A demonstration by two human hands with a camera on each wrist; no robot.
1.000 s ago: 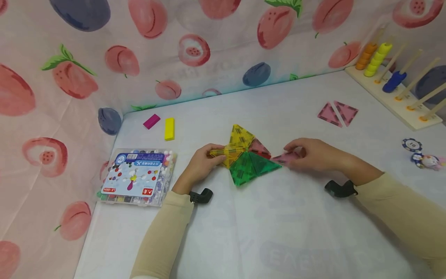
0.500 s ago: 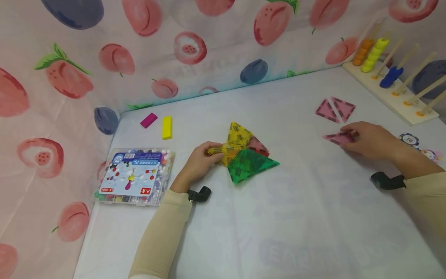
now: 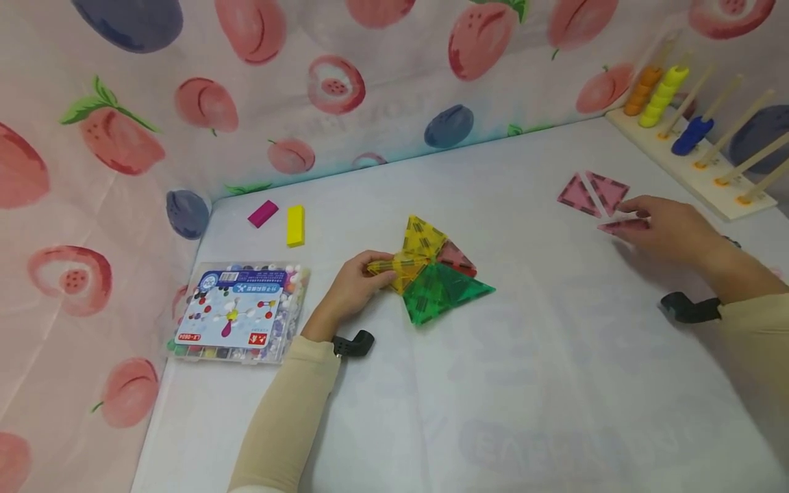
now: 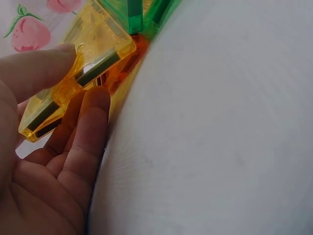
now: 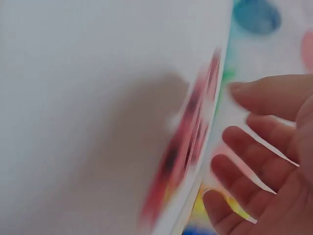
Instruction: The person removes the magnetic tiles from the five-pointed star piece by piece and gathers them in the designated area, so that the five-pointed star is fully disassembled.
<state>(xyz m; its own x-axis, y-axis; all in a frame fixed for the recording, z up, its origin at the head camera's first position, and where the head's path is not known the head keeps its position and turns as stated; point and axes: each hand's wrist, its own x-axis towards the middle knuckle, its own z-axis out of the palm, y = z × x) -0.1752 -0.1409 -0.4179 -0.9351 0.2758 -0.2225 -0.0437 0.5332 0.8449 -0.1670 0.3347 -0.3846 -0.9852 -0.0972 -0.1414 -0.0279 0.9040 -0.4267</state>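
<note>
My left hand [image 3: 357, 284] pinches a yellow triangular magnetic tile [image 4: 80, 78] between thumb and fingers. That tile belongs to a joined star-like cluster on the table, with another yellow tile [image 3: 422, 236], a red tile [image 3: 456, 259] and green tiles [image 3: 437, 293]. On the right, my right hand [image 3: 674, 229] is over a pink triangular tile [image 3: 622, 225], partly hidden by the hand. In the right wrist view its fingers are spread, and the blurred pink tiles [image 5: 178, 152] lie beyond them. Two more pink triangles, one left [image 3: 578, 195] and one right [image 3: 607, 190], lie just behind.
A clear box of molecule-model beads [image 3: 237, 311] lies at the left. Behind it are a magenta block [image 3: 263, 213] and a yellow block [image 3: 296, 226]. A wooden peg board [image 3: 696, 164] with colored beads stands at back right, before a fruit-print curtain [image 3: 370, 82].
My right hand has carried the pink tile away from the cluster to the right, beside the other two pink triangles, and let go of it. The left hand keeps its hold.
</note>
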